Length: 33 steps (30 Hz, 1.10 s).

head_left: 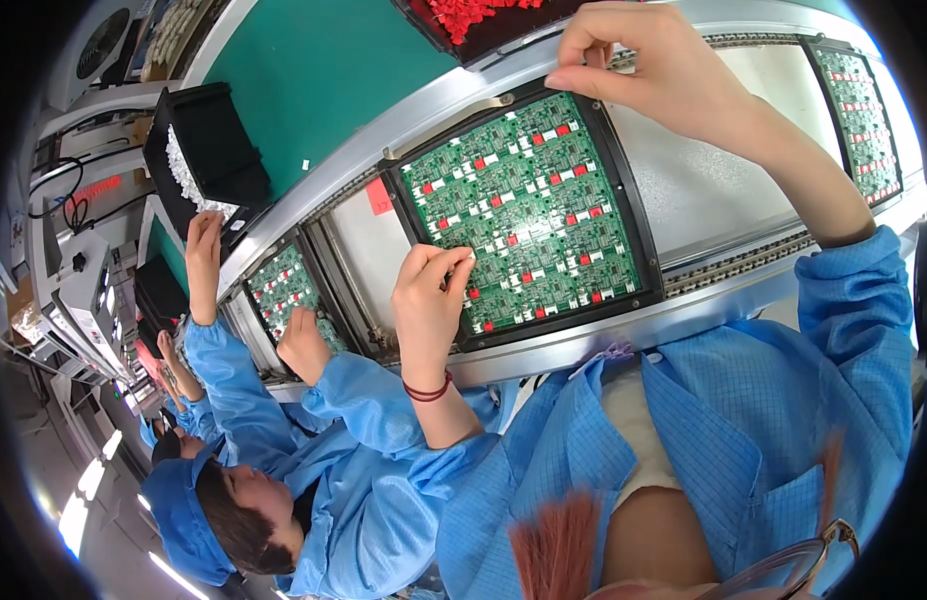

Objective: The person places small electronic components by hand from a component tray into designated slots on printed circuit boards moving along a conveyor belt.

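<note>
A green circuit board panel (532, 215) set with small red and white connectors lies in a black frame (639, 235) in front of me. My left hand (431, 295), a dark red cord round its wrist, is pinched closed over the panel's left side. Something pale shows at its fingertips, too small to name. My right hand (674, 75) hovers at the frame's far right corner, thumb and index finger together. Whatever that pinch holds, if anything, is hidden. Just beyond it is a dark bin of red parts (474, 20).
The frame rests on a metal-railed chain conveyor (729, 265). More framed boards stand to the right (862, 125) and left (282, 285). At my left a co-worker in blue (354, 480) reaches over the left board and toward a black bin (219, 140) of white parts.
</note>
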### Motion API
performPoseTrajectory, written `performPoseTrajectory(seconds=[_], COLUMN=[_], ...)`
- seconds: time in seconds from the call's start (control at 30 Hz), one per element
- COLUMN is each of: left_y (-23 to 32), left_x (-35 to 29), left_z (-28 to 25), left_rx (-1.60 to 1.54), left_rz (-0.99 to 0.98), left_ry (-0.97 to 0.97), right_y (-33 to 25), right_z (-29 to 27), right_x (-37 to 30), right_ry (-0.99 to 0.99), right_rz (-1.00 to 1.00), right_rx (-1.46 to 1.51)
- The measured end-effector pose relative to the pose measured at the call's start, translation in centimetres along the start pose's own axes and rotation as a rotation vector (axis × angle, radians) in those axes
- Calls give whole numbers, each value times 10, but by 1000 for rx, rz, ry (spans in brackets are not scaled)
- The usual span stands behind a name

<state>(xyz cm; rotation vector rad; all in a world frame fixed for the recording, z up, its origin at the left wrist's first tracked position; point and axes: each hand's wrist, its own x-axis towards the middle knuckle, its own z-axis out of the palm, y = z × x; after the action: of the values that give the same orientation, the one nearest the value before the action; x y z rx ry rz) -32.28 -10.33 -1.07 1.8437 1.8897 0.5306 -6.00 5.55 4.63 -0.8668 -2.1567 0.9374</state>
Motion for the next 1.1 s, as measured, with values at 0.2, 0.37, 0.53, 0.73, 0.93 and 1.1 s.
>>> performPoseTrajectory(seconds=[0.2,0.37,0.53,0.73,0.93,1.1], left_y=[-1,0,1,-2,-7,-6], left_x=[1,1,2,0,-1,2], left_z=[0,0,0,-4,-2,0], left_rx=[25,23,-8,14,0,-26], left_rz=[17,17,13,2,1,-13], left_ry=[0,-12,1,-38,2,-33], right_y=[22,22,25,15,2,4], right_z=[16,24,38,56,67,76], right_x=[-20,-35,-53,-79,-103,-117], right_ry=[54,-134,-193,-291,-264,-266], right_rz=[58,130,56,205,8,-53], right_rx=[58,23,121,225,34,-239])
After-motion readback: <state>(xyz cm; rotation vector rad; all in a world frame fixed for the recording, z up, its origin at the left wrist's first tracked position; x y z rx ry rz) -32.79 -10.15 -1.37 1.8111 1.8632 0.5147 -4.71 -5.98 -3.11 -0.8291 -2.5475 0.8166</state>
